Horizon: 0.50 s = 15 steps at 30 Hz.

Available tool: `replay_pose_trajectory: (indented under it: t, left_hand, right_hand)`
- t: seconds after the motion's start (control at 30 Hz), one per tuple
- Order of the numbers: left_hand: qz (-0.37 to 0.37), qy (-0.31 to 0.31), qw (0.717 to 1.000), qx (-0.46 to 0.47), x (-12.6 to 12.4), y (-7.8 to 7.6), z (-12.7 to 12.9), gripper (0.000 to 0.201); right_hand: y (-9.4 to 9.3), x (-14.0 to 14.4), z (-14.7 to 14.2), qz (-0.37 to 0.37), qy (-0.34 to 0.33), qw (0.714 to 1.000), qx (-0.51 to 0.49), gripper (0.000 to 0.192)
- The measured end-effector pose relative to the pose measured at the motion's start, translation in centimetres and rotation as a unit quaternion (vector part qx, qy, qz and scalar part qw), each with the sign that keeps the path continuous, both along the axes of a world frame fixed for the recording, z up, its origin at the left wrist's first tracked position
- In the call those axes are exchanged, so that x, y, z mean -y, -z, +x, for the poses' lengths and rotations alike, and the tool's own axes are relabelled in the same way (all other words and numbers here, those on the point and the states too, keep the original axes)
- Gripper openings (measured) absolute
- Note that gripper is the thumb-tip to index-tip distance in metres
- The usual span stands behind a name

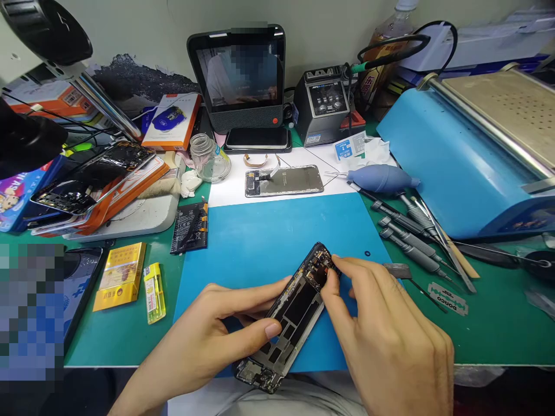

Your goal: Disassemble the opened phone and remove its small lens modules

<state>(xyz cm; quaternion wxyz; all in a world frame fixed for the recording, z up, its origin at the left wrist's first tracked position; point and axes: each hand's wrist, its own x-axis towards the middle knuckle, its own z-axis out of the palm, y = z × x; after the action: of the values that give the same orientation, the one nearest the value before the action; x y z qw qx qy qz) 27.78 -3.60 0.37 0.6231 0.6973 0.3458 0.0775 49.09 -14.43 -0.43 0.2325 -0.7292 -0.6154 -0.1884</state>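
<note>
My left hand (225,329) is closed around the lower half of an opened phone frame (299,309), its thumb on the inner face. The frame is tilted, its far end up to the right, with bare circuitry at both ends and a grey-and-black battery bay between. My right hand (381,318) pinches the far end, thumb and forefinger at the circuit board (318,267); whatever small part may lie between the fingertips is hidden. A detached phone screen (295,180) lies face down on white paper beyond, a flex cable on it. A black phone battery (189,228) rests to the left.
A blue mat (243,248) lies beneath my hands. To the right are screwdrivers (411,248), a razor blade (448,297), a blue air blower (381,178) and a blue machine (437,167). A lighter (154,292), yellow box (119,274) and glass jar (210,159) stand left.
</note>
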Motion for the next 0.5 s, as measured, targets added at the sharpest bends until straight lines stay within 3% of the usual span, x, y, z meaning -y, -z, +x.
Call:
replay_pose_trajectory:
  t: [0.5]
  left_hand:
    - [-0.01, -0.006, 1.0, -0.012, 0.17, 0.14, -0.31, 0.052]
  right_hand:
    - [0.47, -0.06, -0.29, -0.008, 0.0, 1.0, 0.0, 0.01]
